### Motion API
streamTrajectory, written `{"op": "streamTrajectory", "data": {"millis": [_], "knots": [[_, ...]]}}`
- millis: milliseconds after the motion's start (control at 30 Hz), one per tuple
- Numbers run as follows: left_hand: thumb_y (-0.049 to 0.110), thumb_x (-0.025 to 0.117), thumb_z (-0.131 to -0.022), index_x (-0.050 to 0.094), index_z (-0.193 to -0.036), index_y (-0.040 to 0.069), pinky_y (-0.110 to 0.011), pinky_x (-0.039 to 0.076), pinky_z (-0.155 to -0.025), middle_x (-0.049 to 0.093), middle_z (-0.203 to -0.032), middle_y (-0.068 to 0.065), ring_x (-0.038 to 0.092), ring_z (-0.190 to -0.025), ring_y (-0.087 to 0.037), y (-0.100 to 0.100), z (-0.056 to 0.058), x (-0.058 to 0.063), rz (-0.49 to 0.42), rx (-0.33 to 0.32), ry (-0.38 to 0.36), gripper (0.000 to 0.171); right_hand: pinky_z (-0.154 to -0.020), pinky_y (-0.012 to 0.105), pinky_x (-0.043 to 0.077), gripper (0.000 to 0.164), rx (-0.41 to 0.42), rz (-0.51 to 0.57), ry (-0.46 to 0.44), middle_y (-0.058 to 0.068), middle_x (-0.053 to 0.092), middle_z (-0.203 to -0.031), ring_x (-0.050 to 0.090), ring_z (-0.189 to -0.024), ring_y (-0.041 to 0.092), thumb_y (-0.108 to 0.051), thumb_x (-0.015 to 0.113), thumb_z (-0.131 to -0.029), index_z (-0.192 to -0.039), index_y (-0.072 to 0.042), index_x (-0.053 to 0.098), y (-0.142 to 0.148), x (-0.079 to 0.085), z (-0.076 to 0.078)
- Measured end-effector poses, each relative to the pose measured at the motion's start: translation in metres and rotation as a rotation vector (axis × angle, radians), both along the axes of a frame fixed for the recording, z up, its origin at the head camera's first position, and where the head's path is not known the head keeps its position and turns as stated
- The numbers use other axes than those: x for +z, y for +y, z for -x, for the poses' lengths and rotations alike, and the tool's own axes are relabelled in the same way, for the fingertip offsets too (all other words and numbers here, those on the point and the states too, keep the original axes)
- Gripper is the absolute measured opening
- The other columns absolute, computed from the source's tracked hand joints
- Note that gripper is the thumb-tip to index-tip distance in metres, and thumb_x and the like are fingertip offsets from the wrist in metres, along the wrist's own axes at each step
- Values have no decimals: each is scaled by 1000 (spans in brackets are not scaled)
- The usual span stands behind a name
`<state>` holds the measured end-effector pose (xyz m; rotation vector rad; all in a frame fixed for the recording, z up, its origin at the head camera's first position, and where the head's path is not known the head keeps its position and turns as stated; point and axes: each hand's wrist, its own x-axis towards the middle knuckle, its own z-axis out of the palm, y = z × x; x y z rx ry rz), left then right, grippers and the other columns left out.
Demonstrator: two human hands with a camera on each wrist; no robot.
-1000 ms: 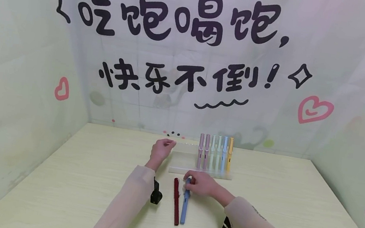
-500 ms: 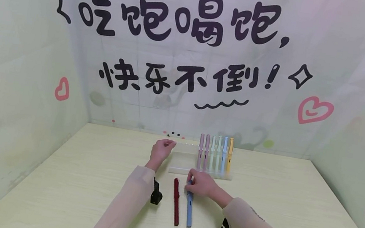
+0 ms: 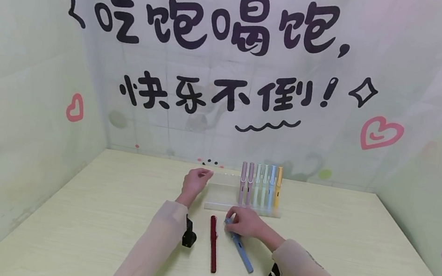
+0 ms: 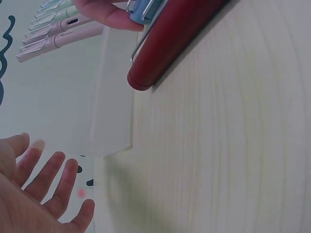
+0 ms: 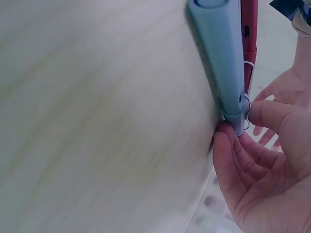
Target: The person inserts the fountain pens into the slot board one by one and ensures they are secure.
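In the head view, my right hand (image 3: 247, 222) pinches the cap end of a blue pen (image 3: 244, 253), which slants on the table with its other end toward the right. The right wrist view shows thumb and fingers around the clip end of this pen (image 5: 218, 63). A dark red pen (image 3: 212, 244) lies just left of it. My left hand (image 3: 196, 181) is at the upper left corner of a clear pen rack (image 3: 222, 192); its thumb and forefinger pinch the edge. In the left wrist view, the other fingers of this hand (image 4: 43, 194) are spread.
Several pens stand side by side in the rack's right part: purple pens (image 3: 245, 188), pale green pens (image 3: 260, 188), a light blue pen (image 3: 271, 187) and a yellow pen (image 3: 278, 188). Behind the wooden table (image 3: 105, 235) hangs a printed cloth backdrop (image 3: 220, 142).
The blue pen's near end has swung to the right, from nearly straight to a clear slant, while my right hand keeps hold of its cap. My left hand and the red pen stay put.
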<state>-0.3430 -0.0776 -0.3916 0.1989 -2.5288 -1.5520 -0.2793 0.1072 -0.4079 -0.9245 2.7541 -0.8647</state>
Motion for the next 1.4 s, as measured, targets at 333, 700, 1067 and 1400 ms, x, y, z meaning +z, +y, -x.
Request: {"op": "streamTrajectory", "data": {"millis": [333, 700, 1067, 1400], "knots": [[31, 54, -88, 62, -108, 6, -36, 44, -73, 61, -101, -10, 56, -90, -24, 0, -2, 2, -2, -5, -11, 33, -50, 28, 47, 21, -64, 180, -191, 3, 54, -69, 54, -54, 14, -6, 60, -81, -101, 2, 56, 11, 3, 7], [30, 54, -87, 62, -107, 6, -37, 44, -73, 61, -101, -10, 56, -90, -24, -1, -2, 1, -9, -8, 0, 32, -63, 43, 49, 30, -55, 444, -297, 12, 54, -80, 55, -67, 22, -5, 55, -86, -112, 8, 48, 16, 23, 6], [31, 55, -87, 62, -107, 6, -35, 45, -72, 61, -100, -10, 56, -88, -23, -1, 0, 0, -14, -8, -9, 32, -67, 48, 47, 34, -93, 515, -225, 15, 54, -86, 52, -78, 39, -9, 54, -88, -117, 5, 46, 23, 48, 22], [30, 55, -87, 62, -107, 5, -35, 45, -71, 62, -99, -10, 56, -87, -24, -2, 0, 0, -12, -8, -3, 32, -63, 46, 48, 31, -165, 531, -77, 13, 55, -86, 52, -73, 42, -14, 54, -88, -118, -5, 48, 24, 59, 47]]}}
